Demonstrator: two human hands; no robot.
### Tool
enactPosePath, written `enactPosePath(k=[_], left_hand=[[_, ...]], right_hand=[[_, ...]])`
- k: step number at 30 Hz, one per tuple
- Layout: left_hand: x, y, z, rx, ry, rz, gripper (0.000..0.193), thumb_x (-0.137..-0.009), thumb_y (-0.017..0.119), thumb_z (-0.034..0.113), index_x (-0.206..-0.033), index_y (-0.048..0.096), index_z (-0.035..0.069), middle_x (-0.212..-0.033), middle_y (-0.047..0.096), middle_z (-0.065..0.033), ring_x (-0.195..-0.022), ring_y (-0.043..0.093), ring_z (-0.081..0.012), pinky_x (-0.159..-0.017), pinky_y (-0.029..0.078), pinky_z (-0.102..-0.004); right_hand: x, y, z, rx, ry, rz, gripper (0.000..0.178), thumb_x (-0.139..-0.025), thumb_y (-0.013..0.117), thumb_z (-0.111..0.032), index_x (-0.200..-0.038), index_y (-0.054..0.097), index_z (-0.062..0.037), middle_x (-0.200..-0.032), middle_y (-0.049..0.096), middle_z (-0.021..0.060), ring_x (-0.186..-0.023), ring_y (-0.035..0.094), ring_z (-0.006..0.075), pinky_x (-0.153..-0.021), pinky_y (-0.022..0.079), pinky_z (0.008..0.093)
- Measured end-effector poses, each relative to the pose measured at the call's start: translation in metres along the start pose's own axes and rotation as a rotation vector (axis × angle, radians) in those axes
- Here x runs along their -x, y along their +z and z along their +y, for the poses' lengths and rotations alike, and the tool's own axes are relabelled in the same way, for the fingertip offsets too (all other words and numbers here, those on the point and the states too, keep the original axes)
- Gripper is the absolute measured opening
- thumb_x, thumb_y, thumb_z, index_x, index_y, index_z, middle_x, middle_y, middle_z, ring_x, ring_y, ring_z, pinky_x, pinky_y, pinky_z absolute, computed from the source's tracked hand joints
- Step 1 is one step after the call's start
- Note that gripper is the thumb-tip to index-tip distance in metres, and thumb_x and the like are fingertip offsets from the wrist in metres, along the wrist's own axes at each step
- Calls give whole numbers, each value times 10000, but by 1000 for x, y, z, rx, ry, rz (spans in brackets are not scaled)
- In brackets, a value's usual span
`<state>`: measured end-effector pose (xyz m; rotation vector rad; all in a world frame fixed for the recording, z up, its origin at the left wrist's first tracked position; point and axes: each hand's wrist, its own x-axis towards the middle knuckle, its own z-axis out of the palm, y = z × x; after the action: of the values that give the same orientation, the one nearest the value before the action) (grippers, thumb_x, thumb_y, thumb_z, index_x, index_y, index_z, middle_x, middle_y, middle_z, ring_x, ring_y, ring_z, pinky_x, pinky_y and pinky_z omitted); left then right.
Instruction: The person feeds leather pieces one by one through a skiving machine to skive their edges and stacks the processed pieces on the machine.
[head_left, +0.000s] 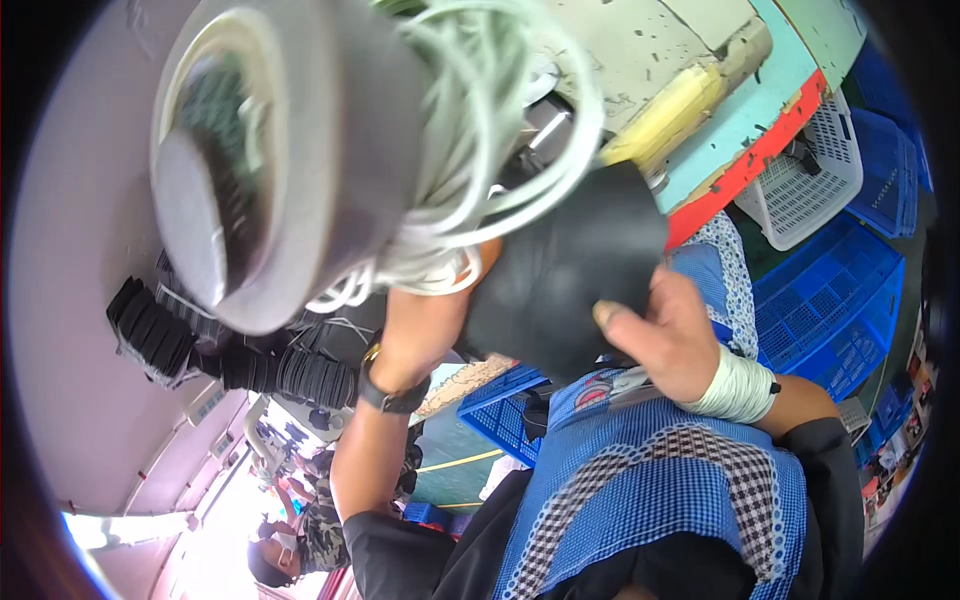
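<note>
A smooth black sheet-like piece (575, 270), leather-like in look, is held up in front of my apron between my two hands. My right hand (680, 340) is closed on its right edge, thumb on the face towards me and fingers behind. At the left edge my left hand (425, 325), with a dark watch on the wrist, grips the piece; white cords and the piece hide most of its fingers. Around my right wrist a pale cord (735, 390) is wound. Looped white cords (480, 120) hang over the left hand, beside a large round grey fixture (345, 150), blurred and close.
A worn table (650, 60) with a red edge stands ahead. Right of it are a white basket (810, 170) and blue crates (830, 295). Stacked black pieces (270, 370) lie at left. Another person (310, 540) is at lower left. A blue crate (500, 410) stands below my hands.
</note>
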<state>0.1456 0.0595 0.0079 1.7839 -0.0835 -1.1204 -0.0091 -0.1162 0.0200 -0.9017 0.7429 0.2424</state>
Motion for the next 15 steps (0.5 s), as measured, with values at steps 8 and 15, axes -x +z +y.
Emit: enactPosePath(k=[8, 15], left_hand=[[-8, -10, -1, -72, -70, -114, 148, -963, 559, 62, -1073, 581, -34, -948, 655, -61, -865, 619, -92, -729, 497, -226], [3, 0, -1, 123, -36, -36, 137, -958, 588, 108, -988, 594, -26, -896, 637, -7, -789, 588, -54, -715, 480, -212]], right_hand=[[2, -4, 12, 78, 65, -56, 146, -859, 618, -57, -977, 623, 30, -841, 634, 5, -728, 537, 48, -637, 450, 244], [7, -4, -5, -45, -3, -45, 161, -864, 603, -41, -1008, 601, 31, -919, 631, 32, -818, 570, 70, -703, 481, 243]])
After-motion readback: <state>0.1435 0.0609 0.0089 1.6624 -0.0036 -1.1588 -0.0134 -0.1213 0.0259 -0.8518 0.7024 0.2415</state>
